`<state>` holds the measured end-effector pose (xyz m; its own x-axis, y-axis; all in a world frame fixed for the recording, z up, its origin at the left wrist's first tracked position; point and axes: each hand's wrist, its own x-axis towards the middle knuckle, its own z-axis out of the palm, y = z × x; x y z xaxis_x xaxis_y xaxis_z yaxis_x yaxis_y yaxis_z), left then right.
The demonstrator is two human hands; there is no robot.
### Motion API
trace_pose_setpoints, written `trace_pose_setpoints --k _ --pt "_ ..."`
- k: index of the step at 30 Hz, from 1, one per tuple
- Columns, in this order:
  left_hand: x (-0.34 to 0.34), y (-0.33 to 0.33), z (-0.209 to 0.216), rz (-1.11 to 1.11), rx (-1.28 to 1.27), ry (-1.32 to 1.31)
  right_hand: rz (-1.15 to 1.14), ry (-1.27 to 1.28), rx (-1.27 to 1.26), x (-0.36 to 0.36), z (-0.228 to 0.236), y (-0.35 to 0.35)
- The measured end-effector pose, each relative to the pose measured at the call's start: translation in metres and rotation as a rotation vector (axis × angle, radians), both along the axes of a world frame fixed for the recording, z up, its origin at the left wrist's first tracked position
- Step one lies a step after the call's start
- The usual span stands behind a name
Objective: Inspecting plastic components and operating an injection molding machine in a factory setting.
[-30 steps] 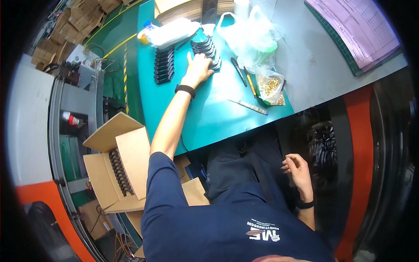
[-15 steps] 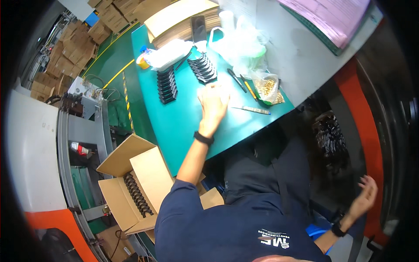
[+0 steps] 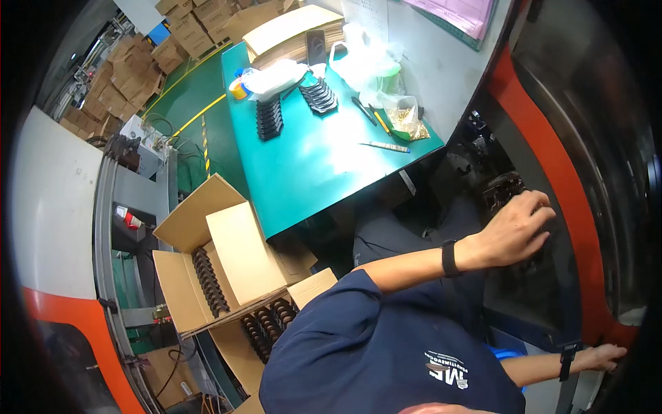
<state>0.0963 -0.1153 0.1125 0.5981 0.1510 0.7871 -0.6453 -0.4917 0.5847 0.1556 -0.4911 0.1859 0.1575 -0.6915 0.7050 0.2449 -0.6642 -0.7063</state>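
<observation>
My left hand (image 3: 514, 231) reaches across my body to the right, over a dark area beside the orange-framed machine (image 3: 552, 148). Its fingers are loosely bent and apart, and I see nothing in them. Low on the right, my right hand (image 3: 598, 358) lies with fingers stretched out against the machine's orange lower edge, holding nothing visible. Dark, shiny parts (image 3: 505, 190) show just beyond my left hand; their kind is unclear. On the green table (image 3: 296, 190) stand two stacks of black curved plastic-looking parts, a left stack (image 3: 269, 119) and a right stack (image 3: 318, 97).
Open cardboard boxes (image 3: 238, 252) with rows of dark parts stand left of me. At the table's far end are stacked cardboard sheets (image 3: 293, 34), a phone (image 3: 316, 48) and plastic bags (image 3: 365, 65). Pens (image 3: 364, 110) lie near a bag of small gold-coloured pieces (image 3: 407, 121).
My left hand has left the right-hand stack of black parts on the table and swung right toward the machine. My right hand has moved lower and outward to its orange edge. The view has shifted.
</observation>
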Motion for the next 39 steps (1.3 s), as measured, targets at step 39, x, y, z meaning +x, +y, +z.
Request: trace_pose_setpoints --k 39 --pt "0.133 0.072 0.106 0.034 -0.363 0.564 1.311 0.724 -0.054 0.608 0.233 -0.078"
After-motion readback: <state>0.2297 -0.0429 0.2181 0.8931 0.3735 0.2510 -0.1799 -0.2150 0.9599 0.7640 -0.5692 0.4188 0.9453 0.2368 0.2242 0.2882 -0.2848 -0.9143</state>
